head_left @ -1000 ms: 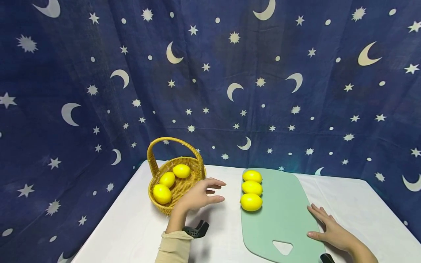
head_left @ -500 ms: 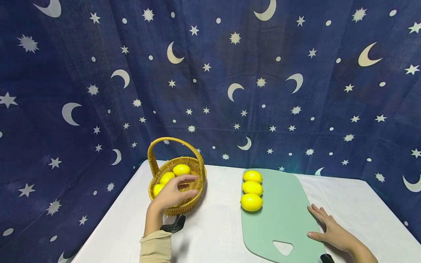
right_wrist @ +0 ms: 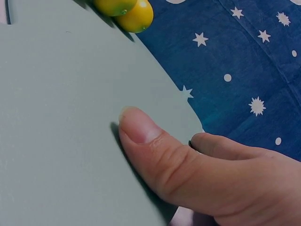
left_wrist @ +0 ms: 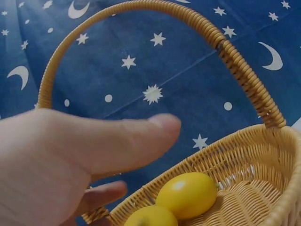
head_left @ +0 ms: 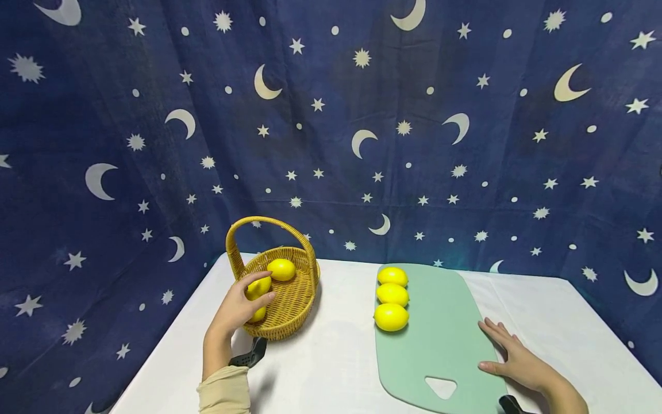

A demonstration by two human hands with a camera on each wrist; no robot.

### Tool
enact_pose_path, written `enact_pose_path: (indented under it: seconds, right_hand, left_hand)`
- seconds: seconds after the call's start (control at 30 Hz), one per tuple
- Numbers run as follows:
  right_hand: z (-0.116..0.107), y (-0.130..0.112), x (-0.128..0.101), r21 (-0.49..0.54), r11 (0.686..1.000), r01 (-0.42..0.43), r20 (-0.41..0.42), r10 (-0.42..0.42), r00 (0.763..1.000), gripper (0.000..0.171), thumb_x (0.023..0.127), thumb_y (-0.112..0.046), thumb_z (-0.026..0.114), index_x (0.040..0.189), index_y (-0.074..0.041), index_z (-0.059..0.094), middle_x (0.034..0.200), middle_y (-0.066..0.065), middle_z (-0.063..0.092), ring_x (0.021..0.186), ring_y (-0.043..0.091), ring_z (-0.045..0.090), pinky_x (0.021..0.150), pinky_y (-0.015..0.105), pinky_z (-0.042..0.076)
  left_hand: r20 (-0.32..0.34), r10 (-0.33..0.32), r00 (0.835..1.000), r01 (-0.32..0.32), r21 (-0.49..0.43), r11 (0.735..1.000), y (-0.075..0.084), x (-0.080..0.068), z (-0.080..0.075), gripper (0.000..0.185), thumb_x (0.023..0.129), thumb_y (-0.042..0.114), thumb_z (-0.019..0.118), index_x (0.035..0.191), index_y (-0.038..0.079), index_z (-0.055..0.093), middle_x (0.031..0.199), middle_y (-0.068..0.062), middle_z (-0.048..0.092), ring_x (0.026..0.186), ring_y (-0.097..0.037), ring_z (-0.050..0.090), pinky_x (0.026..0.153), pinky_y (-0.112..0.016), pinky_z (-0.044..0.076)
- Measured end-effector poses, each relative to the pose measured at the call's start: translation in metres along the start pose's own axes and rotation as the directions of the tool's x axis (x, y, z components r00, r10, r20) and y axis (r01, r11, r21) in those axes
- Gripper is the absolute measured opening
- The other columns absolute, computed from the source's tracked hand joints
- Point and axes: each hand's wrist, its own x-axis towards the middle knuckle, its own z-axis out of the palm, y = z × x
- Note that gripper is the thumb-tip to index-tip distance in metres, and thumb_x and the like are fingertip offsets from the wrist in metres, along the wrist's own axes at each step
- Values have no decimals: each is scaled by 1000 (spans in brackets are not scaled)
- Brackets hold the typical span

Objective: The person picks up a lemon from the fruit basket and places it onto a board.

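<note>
My left hand (head_left: 237,307) is over the left side of the wicker basket (head_left: 289,329), thumb and fingers apart, with no lemon in its grasp. Beneath it, a near lemon (head_left: 258,314) and a middle lemon (head_left: 262,284) are partly hidden by the fingers. Farther back in the basket lies another lemon (head_left: 281,269), while the left wrist view shows two of them, one lemon (left_wrist: 187,194) lying past the thumb. My right hand (head_left: 524,363) rests along the right edge of the pale green cutting board (head_left: 439,345), fingers spread, thumb (right_wrist: 141,132) over its surface.
Three lemons stand in a column at the board's left edge: a front one (head_left: 391,317), a middle one (head_left: 392,295) and a back one (head_left: 392,276). The basket's tall handle (head_left: 269,220) arches over it. Behind the white table (head_left: 341,356) hangs a star-and-moon cloth (head_left: 331,144).
My left hand has moved left, from the basket's right side across it to the lemons on its left. My right hand stays at the board's edge. The head view has shifted slightly.
</note>
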Motion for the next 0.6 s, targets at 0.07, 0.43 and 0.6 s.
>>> enact_pose_path:
  seconds: [0.07,0.43,0.6]
  right_hand:
    - [0,0,0,2,1000,6,-2,-6,1000,91,74,-28,76,142,11,30,147,40,12,134,61,-3,105,69,-15]
    - [0,2,1,12,1000,22,-25,-22,999,92,73,-30,77,141,10,32,148,40,14,135,59,-4,106,68,-15]
    - [0,3,-2,18,999,33,-32,-32,999,90,73,-28,77,141,10,32,147,40,14,133,62,0,106,69,-14]
  left_hand:
    - [-3,-20,1000,20,20,1000,-2,0,-2,60,83,33,72,137,16,50,147,-12,41,138,-37,32,110,-61,27]
    - [-21,-62,998,65,270,961,3,-4,-1,59,88,29,67,138,5,47,145,-24,38,135,-46,33,107,-62,31]
    - [-14,-108,994,107,324,940,6,-3,3,57,87,26,68,136,3,49,143,-27,39,133,-48,34,105,-63,32]
